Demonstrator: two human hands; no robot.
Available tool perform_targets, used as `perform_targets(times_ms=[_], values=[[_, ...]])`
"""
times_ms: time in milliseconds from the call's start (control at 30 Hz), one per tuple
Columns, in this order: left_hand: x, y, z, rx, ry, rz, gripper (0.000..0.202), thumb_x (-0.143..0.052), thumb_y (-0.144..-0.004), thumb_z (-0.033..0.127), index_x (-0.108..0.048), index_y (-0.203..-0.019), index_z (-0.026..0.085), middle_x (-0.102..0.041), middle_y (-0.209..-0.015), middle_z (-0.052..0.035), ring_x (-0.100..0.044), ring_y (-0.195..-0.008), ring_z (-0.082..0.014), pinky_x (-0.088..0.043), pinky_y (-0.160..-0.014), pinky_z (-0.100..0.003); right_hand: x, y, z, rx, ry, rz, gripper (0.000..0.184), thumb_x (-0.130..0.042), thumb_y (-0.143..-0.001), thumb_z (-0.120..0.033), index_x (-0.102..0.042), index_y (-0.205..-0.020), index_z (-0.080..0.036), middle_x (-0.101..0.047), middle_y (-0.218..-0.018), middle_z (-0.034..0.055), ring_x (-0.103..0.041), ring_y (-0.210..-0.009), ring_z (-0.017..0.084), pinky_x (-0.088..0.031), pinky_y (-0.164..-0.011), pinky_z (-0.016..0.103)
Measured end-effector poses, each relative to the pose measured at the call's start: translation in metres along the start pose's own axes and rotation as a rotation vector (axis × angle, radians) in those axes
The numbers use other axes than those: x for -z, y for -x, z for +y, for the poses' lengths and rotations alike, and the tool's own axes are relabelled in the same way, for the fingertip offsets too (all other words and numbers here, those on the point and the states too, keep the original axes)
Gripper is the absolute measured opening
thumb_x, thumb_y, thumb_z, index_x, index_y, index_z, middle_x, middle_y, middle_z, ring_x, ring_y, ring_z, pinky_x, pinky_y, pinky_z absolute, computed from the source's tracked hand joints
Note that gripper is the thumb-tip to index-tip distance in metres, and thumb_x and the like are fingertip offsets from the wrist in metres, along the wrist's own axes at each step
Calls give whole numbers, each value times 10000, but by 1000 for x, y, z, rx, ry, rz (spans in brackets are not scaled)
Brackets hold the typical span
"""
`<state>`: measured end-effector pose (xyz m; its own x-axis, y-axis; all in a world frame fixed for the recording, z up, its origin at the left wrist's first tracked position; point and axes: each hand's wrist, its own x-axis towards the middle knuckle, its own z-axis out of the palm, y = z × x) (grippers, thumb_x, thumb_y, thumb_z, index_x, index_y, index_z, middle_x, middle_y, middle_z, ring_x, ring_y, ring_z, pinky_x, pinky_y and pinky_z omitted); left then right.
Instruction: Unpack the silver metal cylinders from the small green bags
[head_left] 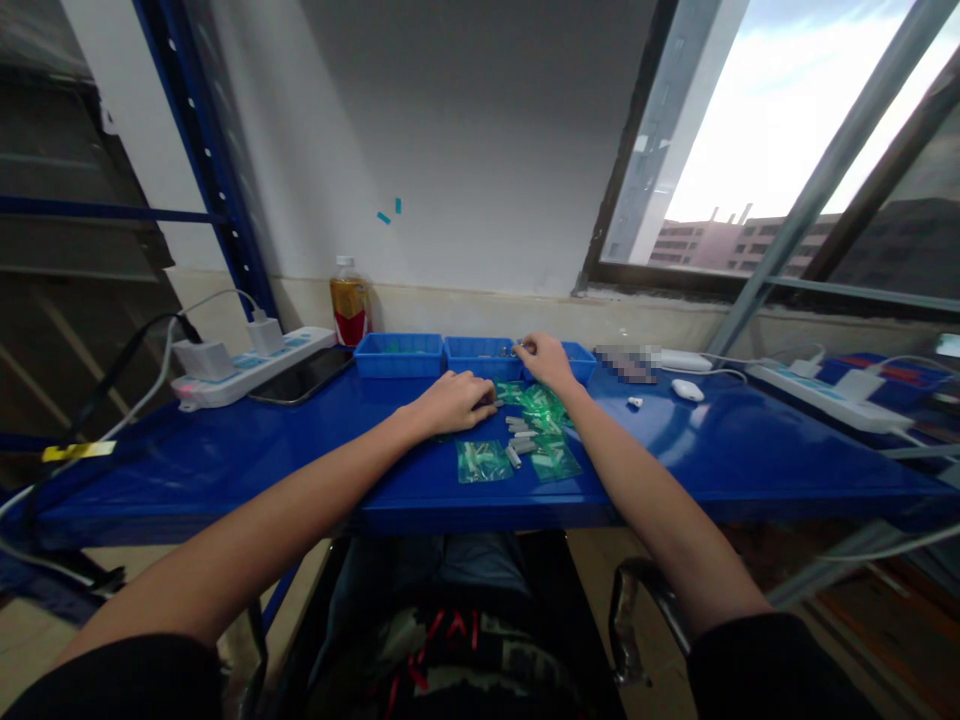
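Observation:
My left hand (456, 402) rests low over the blue table with its fingers curled. A small grey piece shows at its fingertips; its kind is too small to tell. Above the rim of the middle blue bin (472, 366), my right hand (547, 360) has its fingers pinched together, with a small shiny piece at the tips. Between and below the hands lie green translucent plastic bags (546, 408). Several short grey-white cylindrical pieces (520, 441) are loose beside them. Nearer the front edge, a flat green bag (482, 462) holds small light pieces.
Blue bins stand left (397, 358) and right (577, 362) of the middle one. Farther left are a drink bottle (350, 305), a black phone (304, 376) and a power strip (259, 365). On the right lie a white earbud case (688, 390), an earbud (635, 402) and another power strip (832, 392).

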<state>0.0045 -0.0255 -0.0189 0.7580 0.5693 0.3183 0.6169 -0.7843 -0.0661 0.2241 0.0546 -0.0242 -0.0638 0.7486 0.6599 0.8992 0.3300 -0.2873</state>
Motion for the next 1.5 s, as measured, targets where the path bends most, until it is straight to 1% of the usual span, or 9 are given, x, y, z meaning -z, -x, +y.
perform_targets(times_ms=[233, 367, 500, 633, 867, 1067, 1200, 1367, 1500], values=[[-8, 0, 4, 70, -39, 44, 287, -456, -896, 400, -650, -926, 190, -662, -949, -97, -595, -905, -251, -389, -748, -343, 1, 1, -3, 15, -38, 23, 237, -532, -845, -375, -644, -801, -171, -601, -796, 66, -521, -792, 199, -403, -776, 326], [-8, -1, 0, 119, -11, 82, 233, -485, -867, 343, -644, -882, 174, -663, -941, -103, -588, -904, -257, -394, -741, -341, 9, 5, -21, 68, -78, 83, 222, -508, -854, -334, -630, -785, -163, -603, -808, 85, -522, -835, 214, -399, -817, 345], [-2, -2, -19, 241, 94, 181, 264, -418, -882, 313, -634, -876, 160, -666, -894, -102, -589, -841, -236, -405, -720, -324, 14, 15, -53, 282, -228, -88, 162, -509, -844, -263, -627, -887, -161, -621, -828, 57, -549, -785, 175, -411, -770, 296], [4, -2, -40, 309, 206, 268, 352, -322, -912, 327, -592, -759, 161, -642, -781, -84, -575, -761, -212, -405, -686, -305, 11, 25, -76, 468, -260, -216, 211, -557, -809, -237, -599, -999, -154, -617, -866, 51, -550, -821, 176, -408, -794, 293], [2, 0, -41, 364, 383, 327, 401, -300, -917, 387, -562, -699, 176, -642, -728, -51, -568, -719, -199, -410, -677, -295, 11, 27, -77, 425, -212, -173, 146, -510, -870, -283, -585, -928, -172, -598, -847, 49, -535, -811, 175, -393, -780, 291], [4, 2, -37, 233, 437, 371, 295, -484, -861, 389, -549, -1046, 168, -648, -842, -50, -593, -756, -185, -435, -702, -291, 12, 22, -77, 342, -161, -127, 319, -383, -941, -298, -542, -692, -179, -562, -718, 39, -501, -718, 157, -370, -698, 280], [6, 1, -36, 210, 372, 390, 232, -460, -879, 368, -560, -955, 173, -642, -843, -59, -579, -768, -187, -428, -714, -298, 12, 23, -77, 340, -215, -140, 336, -373, -946, -307, -554, -696, -174, -560, -696, 29, -496, -682, 145, -368, -680, 273], [8, 0, -34, 279, 393, 389, 315, -346, -921, 370, -571, -819, 176, -638, -776, -50, -575, -744, -193, -419, -713, -298, 19, 26, -80, 363, -318, -142, 198, -516, -873, -312, -582, -985, -162, -592, -754, 14, -534, -701, 140, -389, -675, 249], [7, -2, -31, 322, 460, 350, 404, -286, -935, 396, -591, -786, 177, -653, -762, -43, -587, -740, -191, -433, -732, -296, 24, 22, -76, 388, -278, -114, 176, -490, -883, -312, -597, -876, -173, -603, -791, 33, -536, -733, 145, -391, -690, 254]])
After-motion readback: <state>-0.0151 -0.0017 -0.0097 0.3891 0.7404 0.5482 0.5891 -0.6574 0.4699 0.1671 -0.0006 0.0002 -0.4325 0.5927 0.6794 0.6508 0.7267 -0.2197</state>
